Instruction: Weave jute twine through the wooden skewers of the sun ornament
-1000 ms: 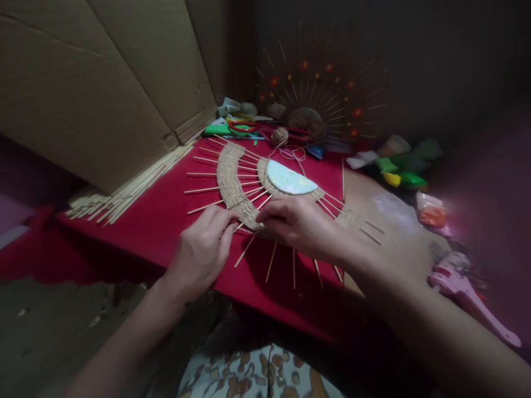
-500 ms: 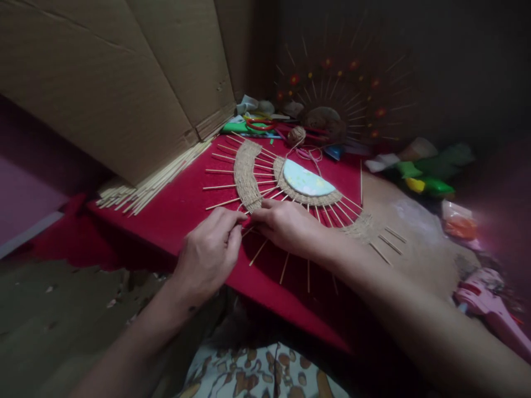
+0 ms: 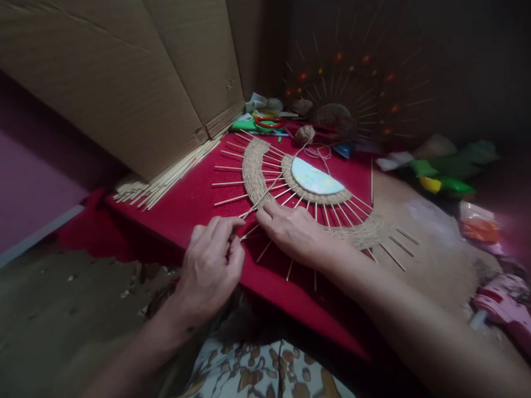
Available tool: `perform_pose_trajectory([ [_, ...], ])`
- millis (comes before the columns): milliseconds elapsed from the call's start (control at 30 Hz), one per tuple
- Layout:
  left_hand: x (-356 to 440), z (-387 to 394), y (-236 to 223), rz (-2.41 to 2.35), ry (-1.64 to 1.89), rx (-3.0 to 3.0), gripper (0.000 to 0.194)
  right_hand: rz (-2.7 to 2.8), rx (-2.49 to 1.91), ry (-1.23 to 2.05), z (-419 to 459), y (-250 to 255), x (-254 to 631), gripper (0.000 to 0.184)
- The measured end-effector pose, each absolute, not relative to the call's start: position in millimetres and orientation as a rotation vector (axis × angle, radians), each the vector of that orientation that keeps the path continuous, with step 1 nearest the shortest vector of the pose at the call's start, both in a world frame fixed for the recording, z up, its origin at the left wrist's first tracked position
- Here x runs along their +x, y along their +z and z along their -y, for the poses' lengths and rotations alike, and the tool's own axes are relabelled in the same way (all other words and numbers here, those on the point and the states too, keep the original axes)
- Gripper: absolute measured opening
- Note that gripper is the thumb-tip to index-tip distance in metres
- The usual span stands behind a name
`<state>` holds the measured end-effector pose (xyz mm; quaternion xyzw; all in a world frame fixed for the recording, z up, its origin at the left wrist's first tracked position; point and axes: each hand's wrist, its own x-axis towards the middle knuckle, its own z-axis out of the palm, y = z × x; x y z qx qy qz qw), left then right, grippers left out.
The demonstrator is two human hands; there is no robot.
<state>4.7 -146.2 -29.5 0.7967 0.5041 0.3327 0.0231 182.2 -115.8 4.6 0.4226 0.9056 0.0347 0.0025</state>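
Note:
A half-round woven piece (image 3: 254, 166) of thin sticks and jute twine lies on the red-covered table. A pale blue patterned half-disc (image 3: 317, 179) sits at its middle, with the sticks fanning outward. My left hand (image 3: 213, 251) is closed at the near left edge, pinching the jute twine (image 3: 251, 210) beside the stick ends. On the woven outer band rests my right hand (image 3: 292, 229), its fingers bent and gripping the band; the fingertips are partly hidden. From a ball of twine (image 3: 306, 134) at the back, a strand crosses the piece toward my left hand.
Loose sticks (image 3: 166, 177) lie in a pile beside a large cardboard sheet (image 3: 116, 72). Red-handled scissors (image 3: 267, 122) are among clutter at the back. A pink glue gun (image 3: 504, 304) and small packets (image 3: 479, 224) lie at the right. A similar decorated fan (image 3: 340, 88) stands behind.
The view has shifted slightly, so the table appears further right. My left hand has drawn slightly away from my right, and more twine shows stretched between them.

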Motion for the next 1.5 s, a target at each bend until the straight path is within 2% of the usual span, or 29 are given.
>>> perform_pose_trajectory([
  [233,3,149,-29,-1.604,0.99,2.433,0.029,-2.835,1.372,0.092,118,5,182,0.022],
  [567,-5,151,-27,-1.64,0.856,2.42,0.031,-2.863,1.398,0.095,118,4,181,0.025],
  [800,-9,133,-28,-1.538,0.924,2.588,0.028,-2.921,1.403,0.064,117,-2,184,0.024],
  [900,-7,117,-25,-1.478,0.939,2.61,0.031,-3.005,1.477,-0.068,112,-6,189,0.021],
  [1067,3,91,-19,-1.454,0.843,2.5,0.034,-3.178,1.69,-0.59,103,-13,199,0.012],
  [1133,7,83,-17,-1.462,0.81,2.417,0.035,-3.206,1.735,-0.703,101,-14,200,0.01],
  [1300,12,66,-13,-1.403,0.834,2.192,0.034,-3.179,1.722,-0.722,102,-13,199,0.012],
  [1500,18,49,-8,-1.207,0.934,1.791,0.033,-3.077,1.699,-0.563,107,-11,195,0.014],
])
